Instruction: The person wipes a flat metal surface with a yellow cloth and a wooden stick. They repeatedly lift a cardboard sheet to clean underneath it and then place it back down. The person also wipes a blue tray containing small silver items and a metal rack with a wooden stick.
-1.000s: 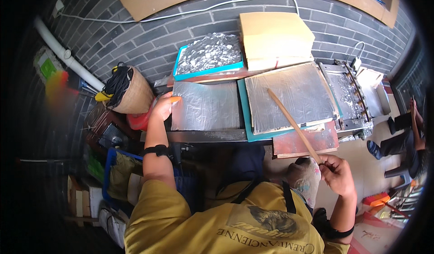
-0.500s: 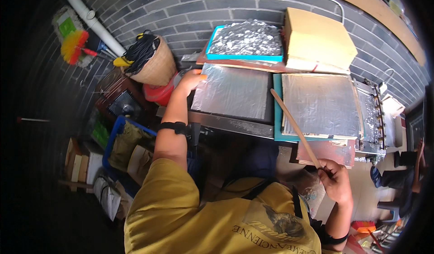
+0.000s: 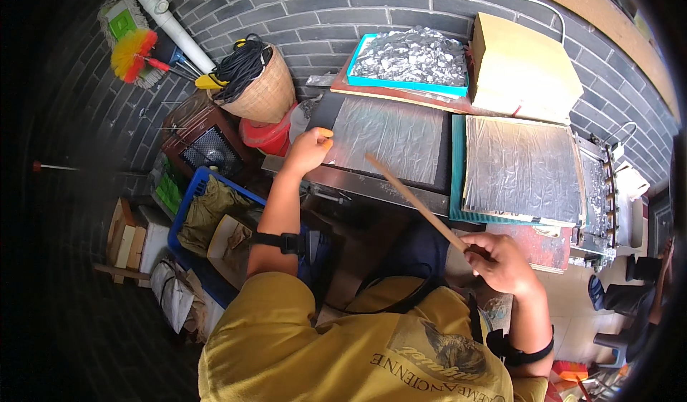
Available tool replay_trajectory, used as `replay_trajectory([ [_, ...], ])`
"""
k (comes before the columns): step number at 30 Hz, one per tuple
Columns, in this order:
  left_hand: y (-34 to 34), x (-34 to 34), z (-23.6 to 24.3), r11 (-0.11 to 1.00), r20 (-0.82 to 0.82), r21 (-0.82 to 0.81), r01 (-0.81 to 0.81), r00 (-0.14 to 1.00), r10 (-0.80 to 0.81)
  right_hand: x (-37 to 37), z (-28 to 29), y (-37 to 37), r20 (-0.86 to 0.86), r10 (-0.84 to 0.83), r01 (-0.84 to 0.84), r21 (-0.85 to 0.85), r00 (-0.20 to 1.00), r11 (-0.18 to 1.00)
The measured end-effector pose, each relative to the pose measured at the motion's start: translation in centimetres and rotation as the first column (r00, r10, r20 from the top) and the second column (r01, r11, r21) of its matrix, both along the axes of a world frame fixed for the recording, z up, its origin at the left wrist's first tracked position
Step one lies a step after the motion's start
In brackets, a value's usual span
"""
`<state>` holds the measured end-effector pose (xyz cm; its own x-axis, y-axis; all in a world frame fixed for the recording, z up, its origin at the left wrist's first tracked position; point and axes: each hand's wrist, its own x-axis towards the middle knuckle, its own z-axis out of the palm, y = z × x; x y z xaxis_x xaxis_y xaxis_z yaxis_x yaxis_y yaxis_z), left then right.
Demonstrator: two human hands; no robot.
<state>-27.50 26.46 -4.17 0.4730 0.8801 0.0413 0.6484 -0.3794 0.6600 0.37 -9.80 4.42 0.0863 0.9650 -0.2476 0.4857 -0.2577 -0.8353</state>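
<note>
In my right hand is a long thin wooden stick, gripped at its near end. The stick slants up and left, its far tip over the near edge of a wrinkled silver foil sheet. That sheet lies on a black plate. My left hand is closed at the plate's left side, beside the foil, with orange covers on two fingertips; I see nothing between them. To the right, a stack of foil-topped sheets rests on a teal ridged board.
Behind the plate stand a blue tray heaped with crumpled silver scraps and a yellow box. At left are a woven basket with black cable, a red bucket and a blue crate. Another person's legs show far right.
My left hand has come nearer and lower, off the foil's upper left corner. My right hand has swung left, carrying the stick's tip from the stack's edge to the foil. The view has shifted slightly.
</note>
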Motion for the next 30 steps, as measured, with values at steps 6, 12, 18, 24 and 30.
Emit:
replay_trajectory([
  [6, -4.4, -1.2, 3.5, 0.992, -0.155, 0.110, 0.061, 0.987, -0.044, -1.0, 0.0, 3.9, -0.033, 0.179, -0.176, 0.081, 0.983, 0.981],
  [12, -5.1, -2.6, 1.6, 0.951, -0.246, 0.254, 0.179, 0.962, -0.115, -1.2, 1.8, 6.3, 0.061, 0.248, -0.252, 0.065, 0.967, 0.966],
  [18, -6.9, -1.2, 4.0, 0.976, -0.277, 0.165, 0.139, 0.957, -0.090, -1.1, 3.3, 7.5, 0.019, 0.302, -0.302, 0.011, 0.953, 0.953],
  [24, -6.5, -1.3, 3.2, 0.980, -0.221, 0.149, 0.132, 0.970, -0.097, -1.3, 3.4, 7.6, 0.024, 0.310, -0.310, 0.039, 0.951, 0.950],
  [30, -6.8, -1.0, 3.8, 0.986, -0.263, 0.112, 0.121, 0.961, -0.088, -1.4, 3.2, 7.4, 0.004, 0.292, -0.292, 0.044, 0.957, 0.956],
])
